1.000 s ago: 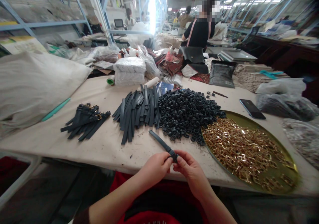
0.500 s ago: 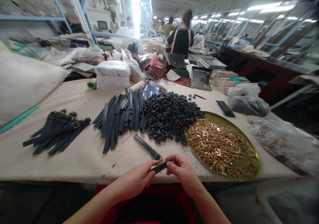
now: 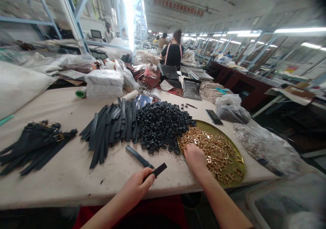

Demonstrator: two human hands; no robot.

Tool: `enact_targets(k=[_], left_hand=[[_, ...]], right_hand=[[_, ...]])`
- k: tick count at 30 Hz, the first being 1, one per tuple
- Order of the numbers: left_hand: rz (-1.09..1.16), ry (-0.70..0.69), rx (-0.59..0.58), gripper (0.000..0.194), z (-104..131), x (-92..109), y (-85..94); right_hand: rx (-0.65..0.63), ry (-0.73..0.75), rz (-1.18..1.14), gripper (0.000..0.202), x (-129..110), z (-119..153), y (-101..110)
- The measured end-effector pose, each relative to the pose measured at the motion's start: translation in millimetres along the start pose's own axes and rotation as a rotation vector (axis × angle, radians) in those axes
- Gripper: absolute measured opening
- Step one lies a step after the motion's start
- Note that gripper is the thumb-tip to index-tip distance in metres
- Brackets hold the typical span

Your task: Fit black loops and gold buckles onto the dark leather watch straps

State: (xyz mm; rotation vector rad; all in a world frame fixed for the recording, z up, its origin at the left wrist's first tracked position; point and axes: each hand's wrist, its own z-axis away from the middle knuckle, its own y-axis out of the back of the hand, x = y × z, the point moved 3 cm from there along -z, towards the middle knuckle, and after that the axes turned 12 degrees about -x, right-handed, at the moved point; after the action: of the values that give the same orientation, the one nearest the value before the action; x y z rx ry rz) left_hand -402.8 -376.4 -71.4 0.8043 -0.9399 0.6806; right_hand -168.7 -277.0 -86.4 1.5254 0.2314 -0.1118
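Note:
My left hand [image 3: 142,183] is closed around a black leather strap [image 3: 160,169], whose squared end points up and to the right. Just beyond it on the table lies another strap with a buckle end [image 3: 139,157]. Over the left side of a round gold tray [image 3: 238,179], my right hand [image 3: 195,157] has its fingers curled down among many gold buckles [image 3: 219,147]; the fingertips and whatever they pinch are hidden. A heap of small black leather loops [image 3: 163,125] touches the tray's left side. Left of that heap spreads a pile of black straps [image 3: 109,127].
Straps with buckles attached [image 3: 38,142] lie at the left. A phone [image 3: 214,117] and a clear plastic bag [image 3: 267,147] sit beyond and right of the tray. Wrapped white packs [image 3: 104,83] and scraps crowd the back, where a person [image 3: 173,54] faces away.
My right hand has left the strap and moved right into the buckles. My left hand still holds the strap, now with its end free. The view has shifted right and tilted up.

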Motion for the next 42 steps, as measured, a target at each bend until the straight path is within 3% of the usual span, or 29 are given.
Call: enact_targets(k=[5,7,10,13,15,17,23,26,31,38,42], left_hand=[[0.043,0.051,0.008,0.024,4.0,-3.1,-0.4],[0.090,0.053,0.017,0.025,2.8,-0.9,-0.1],[0.210,0.028,0.030,0.024,-4.6,3.9,-3.7],[0.319,0.016,0.105,0.023,-10.4,2.6,-5.6],[0.328,0.025,0.159,0.020,-9.7,-1.7,-4.3],[0.307,0.037,0.168,0.017,-6.5,-6.3,-2.8],[0.304,0.047,0.069,0.023,2.0,-12.8,-1.3],[0.273,0.041,0.093,0.030,8.0,-15.2,2.4],[-0.026,0.059,0.075,0.028,19.2,-19.3,3.2],[-0.419,0.075,0.031,0.029,24.0,-15.1,0.2],[-0.451,0.055,0.075,0.027,22.7,-12.3,-1.5]], right_hand=[[-0.006,0.056,-0.154,0.020,-5.0,5.1,9.0],[-0.113,0.074,-0.546,0.023,-17.6,14.9,7.4],[-0.385,0.020,-1.351,0.027,-52.5,36.7,-8.5],[-0.607,-0.074,-1.767,0.027,-91.3,62.7,-27.5],[-0.702,-0.072,-1.820,0.025,-107.9,75.8,-35.8],[-0.724,-0.017,-1.728,0.024,-114.2,81.6,-38.8],[-0.522,0.074,-1.542,0.035,-103.9,73.5,-29.3],[-0.478,-0.041,-1.655,0.032,-98.5,71.9,-31.2],[-0.516,-0.336,-2.023,0.038,-102.6,75.3,-43.8],[-0.646,-0.493,-2.163,0.037,-114.0,87.6,-57.4],[-0.560,-0.496,-2.162,0.036,-114.7,91.0,-60.5]])
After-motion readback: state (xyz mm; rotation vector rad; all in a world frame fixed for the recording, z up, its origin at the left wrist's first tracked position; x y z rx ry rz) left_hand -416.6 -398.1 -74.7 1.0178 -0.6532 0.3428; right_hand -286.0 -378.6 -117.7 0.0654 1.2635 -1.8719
